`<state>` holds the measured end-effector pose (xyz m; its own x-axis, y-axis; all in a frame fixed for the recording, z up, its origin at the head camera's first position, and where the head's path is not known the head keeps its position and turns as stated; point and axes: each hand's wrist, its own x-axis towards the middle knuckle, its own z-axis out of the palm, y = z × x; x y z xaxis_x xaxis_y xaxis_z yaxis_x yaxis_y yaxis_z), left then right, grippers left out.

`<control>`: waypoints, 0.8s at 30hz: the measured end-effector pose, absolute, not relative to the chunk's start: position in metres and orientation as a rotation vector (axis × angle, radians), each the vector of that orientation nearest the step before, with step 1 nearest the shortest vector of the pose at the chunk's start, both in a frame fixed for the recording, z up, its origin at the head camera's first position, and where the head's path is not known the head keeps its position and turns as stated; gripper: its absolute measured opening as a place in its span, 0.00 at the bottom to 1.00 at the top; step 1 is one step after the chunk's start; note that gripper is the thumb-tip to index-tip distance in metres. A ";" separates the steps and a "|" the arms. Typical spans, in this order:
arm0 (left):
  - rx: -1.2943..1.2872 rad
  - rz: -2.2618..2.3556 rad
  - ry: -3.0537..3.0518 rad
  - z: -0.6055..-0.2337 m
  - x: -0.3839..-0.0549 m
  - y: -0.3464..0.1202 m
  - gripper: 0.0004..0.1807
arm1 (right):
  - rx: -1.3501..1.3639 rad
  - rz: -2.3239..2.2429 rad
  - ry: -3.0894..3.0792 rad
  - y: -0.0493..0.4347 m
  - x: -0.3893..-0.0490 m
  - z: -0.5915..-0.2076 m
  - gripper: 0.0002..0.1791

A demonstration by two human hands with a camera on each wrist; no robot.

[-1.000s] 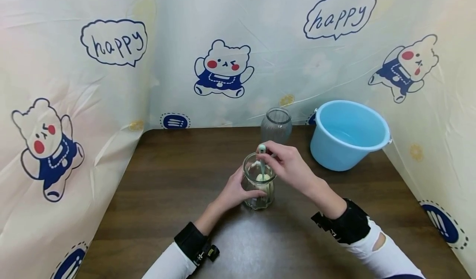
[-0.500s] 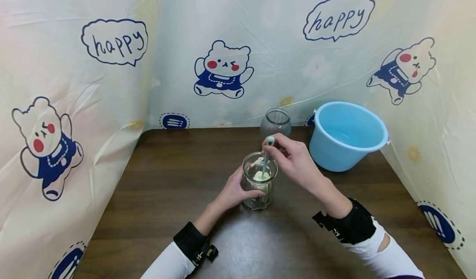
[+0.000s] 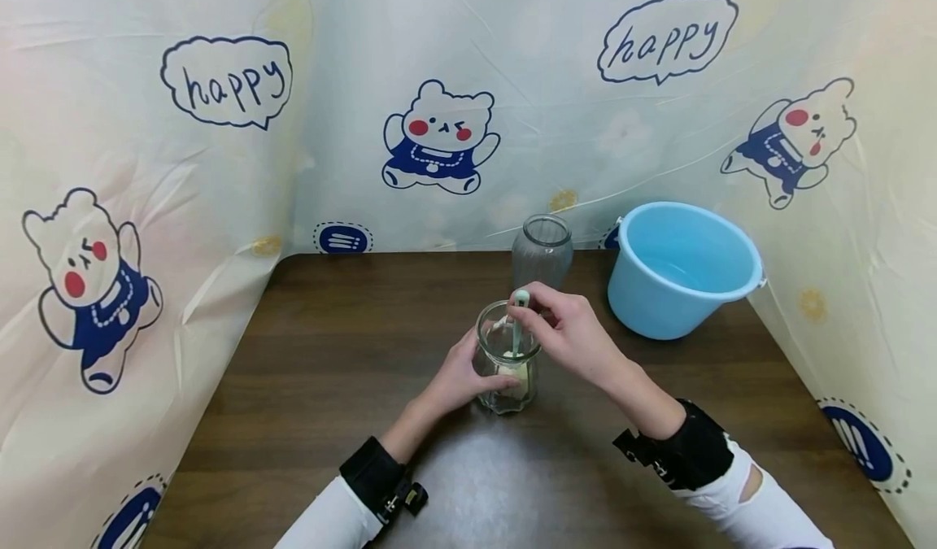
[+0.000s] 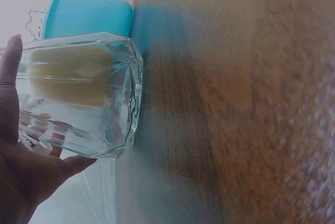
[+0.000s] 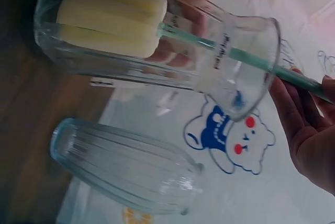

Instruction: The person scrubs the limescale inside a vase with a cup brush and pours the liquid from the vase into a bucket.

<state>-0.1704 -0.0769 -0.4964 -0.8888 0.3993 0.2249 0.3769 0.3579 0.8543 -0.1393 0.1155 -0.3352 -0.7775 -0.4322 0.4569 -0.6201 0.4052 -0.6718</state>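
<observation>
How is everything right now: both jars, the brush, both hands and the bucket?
Front jar: upright, lidless
Brush: head-down inside front jar
Left hand: gripping front jar
Right hand: pinching brush's green handle
Back jar: upright, lidless
Blue bucket: upright, open-topped

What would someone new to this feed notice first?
Probably the bright light-blue bucket at the back right of the table. Next might be the clear glass jar near the middle, gripped by the left hand, with a pale yellow sponge inside it on a green handle that the right hand pinches. Behind, the pale backdrop stands out for its printed bears.
</observation>
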 end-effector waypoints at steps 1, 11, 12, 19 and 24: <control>0.735 1.607 2.573 -0.496 -0.170 -0.077 0.54 | 0.931 1.317 -2.437 0.117 -0.141 -0.337 0.06; 0.720 1.618 2.562 -0.495 -0.171 -0.076 0.52 | 0.872 1.437 -2.394 0.122 -0.147 -0.347 0.08; 0.725 1.621 2.558 -0.495 -0.170 -0.076 0.52 | 0.861 1.436 -2.423 0.122 -0.147 -0.349 0.07; 0.734 1.614 2.574 -0.496 -0.171 -0.076 0.53 | 0.828 1.436 -2.481 0.119 -0.137 -0.345 0.07; 0.737 1.620 2.578 -0.497 -0.172 -0.076 0.51 | 0.857 1.406 -2.404 0.122 -0.138 -0.336 0.07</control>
<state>-0.1725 -0.0760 -0.4971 -0.8893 0.3919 0.2357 0.3823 0.3544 0.8534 -0.1379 0.1224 -0.3357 -0.8032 -0.3700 0.4668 -0.5883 0.3695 -0.7193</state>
